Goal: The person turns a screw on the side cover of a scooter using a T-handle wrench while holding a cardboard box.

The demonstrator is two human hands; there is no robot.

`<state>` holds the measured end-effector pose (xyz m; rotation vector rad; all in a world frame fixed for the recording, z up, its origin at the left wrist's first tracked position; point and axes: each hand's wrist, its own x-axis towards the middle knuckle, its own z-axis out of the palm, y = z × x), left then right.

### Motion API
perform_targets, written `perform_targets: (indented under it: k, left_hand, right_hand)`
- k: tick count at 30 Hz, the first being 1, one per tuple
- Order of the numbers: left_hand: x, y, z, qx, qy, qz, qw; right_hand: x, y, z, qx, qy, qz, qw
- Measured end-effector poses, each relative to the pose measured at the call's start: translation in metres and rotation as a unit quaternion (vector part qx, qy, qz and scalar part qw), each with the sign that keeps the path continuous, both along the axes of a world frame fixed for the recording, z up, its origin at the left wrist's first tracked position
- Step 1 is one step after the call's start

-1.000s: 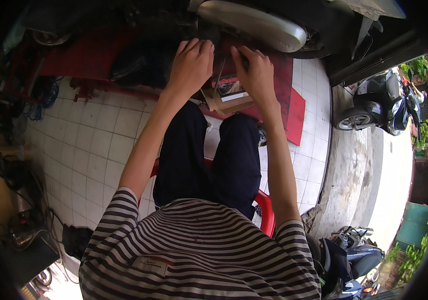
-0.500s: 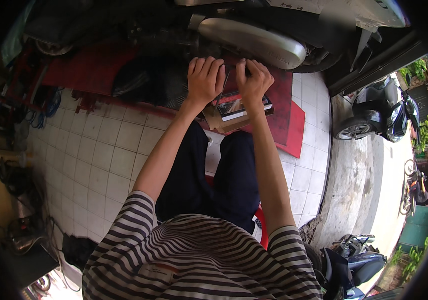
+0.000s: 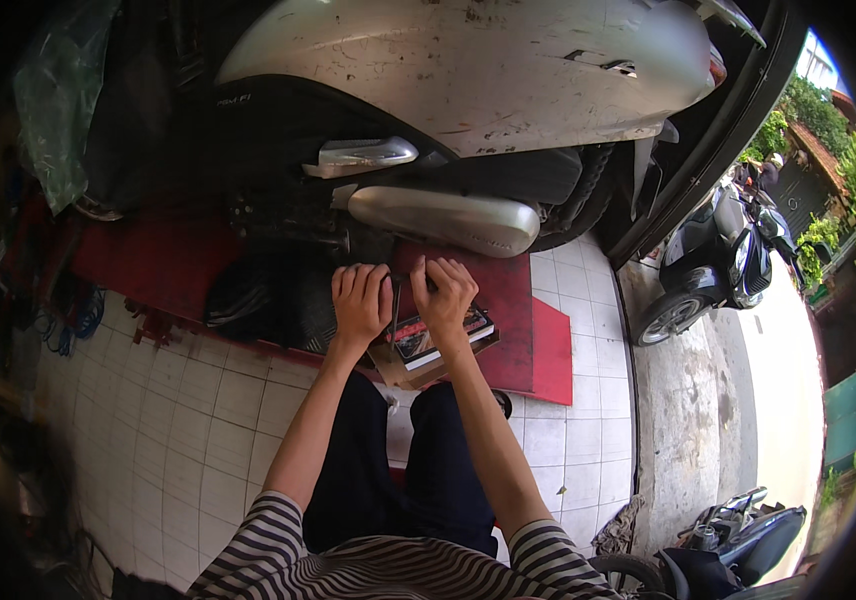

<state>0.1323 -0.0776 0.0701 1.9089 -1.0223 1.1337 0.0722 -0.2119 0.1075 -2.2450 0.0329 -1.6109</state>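
My left hand (image 3: 360, 305) and my right hand (image 3: 445, 298) are side by side over a red platform (image 3: 493, 345), just below the silver muffler cover (image 3: 448, 220) of a scooter (image 3: 468, 80). The fingers of both hands are curled closed. Something thin and dark shows by the left thumb, but what the hands hold is hidden by the fingers. Partly behind my right wrist is a flat printed box (image 3: 478, 323), lying on an open brown cardboard box (image 3: 411, 376). Left of my left hand, a black bundle (image 3: 258, 300) rests on the platform.
Pale floor tiles (image 3: 198, 420) surround my knees. Blue cables (image 3: 83, 325) lie at the far left, below a hanging clear plastic sheet (image 3: 63, 110). To the right, beyond a door track, a parked scooter (image 3: 708, 265) and another motorbike (image 3: 728, 545) stand outside.
The view has tilted up, so more of the silver scooter shows and my hands appear lower in the picture. Both hands remain closed side by side.
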Motion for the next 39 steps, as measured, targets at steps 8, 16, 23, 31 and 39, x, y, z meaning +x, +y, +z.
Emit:
perform_targets:
  k: [8,16,23,31,39]
  left_hand:
    - [0.003,0.002,-0.001,-0.007,0.005,0.005,1.0]
    - [-0.002,0.007,-0.003,-0.005,0.011,0.017,1.0]
    - [-0.006,0.009,-0.001,-0.002,0.006,0.003,1.0]
    - [-0.007,0.011,-0.004,0.0,0.001,-0.004,1.0]
    - [-0.007,0.011,-0.009,-0.013,-0.011,0.021,1.0]
  right_hand:
    - [0.002,0.004,0.004,0.005,0.006,0.0,1.0]
    - [-0.001,0.007,0.005,-0.005,-0.006,0.017,1.0]
    - [-0.005,0.009,0.006,-0.005,-0.011,0.014,1.0]
    - [-0.009,0.01,0.005,-0.003,-0.012,0.013,1.0]
    - [-0.01,0.015,0.007,0.003,-0.018,0.015,1.0]
